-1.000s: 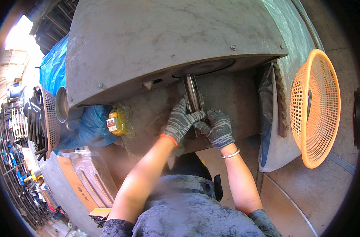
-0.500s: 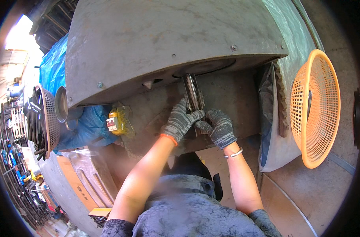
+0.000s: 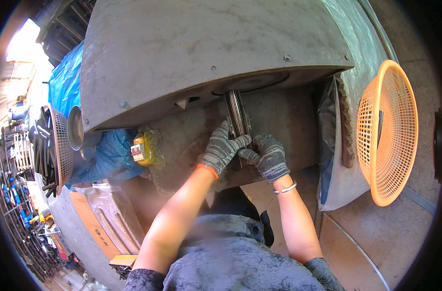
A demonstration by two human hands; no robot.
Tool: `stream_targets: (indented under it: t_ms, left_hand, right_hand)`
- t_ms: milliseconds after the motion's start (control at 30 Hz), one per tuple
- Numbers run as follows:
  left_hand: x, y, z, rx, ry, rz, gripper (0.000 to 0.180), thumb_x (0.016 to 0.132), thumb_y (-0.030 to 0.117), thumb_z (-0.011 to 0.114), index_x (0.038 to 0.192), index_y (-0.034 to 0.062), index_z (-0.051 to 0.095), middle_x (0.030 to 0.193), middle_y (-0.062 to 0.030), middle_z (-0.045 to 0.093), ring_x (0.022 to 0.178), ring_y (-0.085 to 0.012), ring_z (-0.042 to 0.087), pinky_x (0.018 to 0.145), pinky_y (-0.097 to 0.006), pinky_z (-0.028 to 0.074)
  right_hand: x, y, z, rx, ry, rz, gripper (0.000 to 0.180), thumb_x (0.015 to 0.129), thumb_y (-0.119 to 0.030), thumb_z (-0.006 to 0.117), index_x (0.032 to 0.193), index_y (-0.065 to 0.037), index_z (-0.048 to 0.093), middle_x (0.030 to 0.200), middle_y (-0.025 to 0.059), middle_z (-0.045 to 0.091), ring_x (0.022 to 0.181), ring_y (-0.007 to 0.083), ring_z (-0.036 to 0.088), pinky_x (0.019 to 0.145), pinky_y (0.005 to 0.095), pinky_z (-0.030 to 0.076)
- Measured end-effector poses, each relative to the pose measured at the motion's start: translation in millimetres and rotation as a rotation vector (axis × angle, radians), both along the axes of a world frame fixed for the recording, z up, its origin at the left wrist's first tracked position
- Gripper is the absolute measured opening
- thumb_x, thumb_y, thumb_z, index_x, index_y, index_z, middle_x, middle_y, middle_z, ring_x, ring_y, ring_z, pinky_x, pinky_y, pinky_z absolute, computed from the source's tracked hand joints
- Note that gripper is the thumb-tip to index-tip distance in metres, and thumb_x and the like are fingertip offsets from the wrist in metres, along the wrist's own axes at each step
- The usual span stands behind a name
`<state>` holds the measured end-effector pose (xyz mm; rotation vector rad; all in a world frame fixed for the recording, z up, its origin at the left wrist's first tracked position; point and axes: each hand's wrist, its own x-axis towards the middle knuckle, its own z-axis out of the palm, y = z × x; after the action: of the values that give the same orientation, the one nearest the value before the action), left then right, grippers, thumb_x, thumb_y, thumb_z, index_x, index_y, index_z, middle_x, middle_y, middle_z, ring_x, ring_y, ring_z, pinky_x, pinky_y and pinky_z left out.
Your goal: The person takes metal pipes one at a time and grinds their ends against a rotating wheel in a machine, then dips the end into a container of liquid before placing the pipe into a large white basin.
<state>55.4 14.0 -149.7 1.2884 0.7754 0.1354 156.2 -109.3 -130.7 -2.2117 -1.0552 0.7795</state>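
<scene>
Head view: single camera, looking down over the person's forearms.
Left hand: gloved in grey knit; fingers clenched around the lower end of the metal shaft.
Right hand: gloved likewise; fingers curled against the shaft's lower end, just beside the left hand.
Shaft position: upright, rising from the two hands into the dark round opening under the grey machine housing.
Handling judgement: rigid steel, probably heavy; its shiny ribbed surface may slip, so grip low with both gloves.
Surroundings: orange mesh basket to the right; yellow box and blue tarpaulin to the left.
</scene>
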Motion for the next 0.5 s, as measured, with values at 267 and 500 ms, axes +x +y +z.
stream_targets:
  t_ms: [267,500]
  left_hand:
    - [-1,0,1,0.063,0.033,-0.022,0.036,0.081,0.008,0.072,0.114,0.0023,0.059,0.102,-0.0073,0.067,0.090,-0.0142,0.060,0.082,-0.029,0.051]
    - [1,0,6,-0.017,0.010,-0.005,0.035,0.081,0.008,0.072,0.114,0.0025,0.060,0.101,-0.0074,0.067,0.090,-0.0139,0.060,0.082,-0.029,0.051]
  right_hand:
    - [0,-3,-5,0.031,-0.084,0.045,0.043,0.072,-0.045,0.074,0.082,-0.003,0.068,0.080,0.0185,0.065,0.075,0.0362,0.062,0.069,0.0453,0.048]
    - [-2,0,3,0.006,-0.043,0.014,0.038,0.076,-0.042,0.072,0.082,-0.004,0.069,0.080,0.0192,0.065,0.076,0.0373,0.062,0.069,0.0457,0.048]
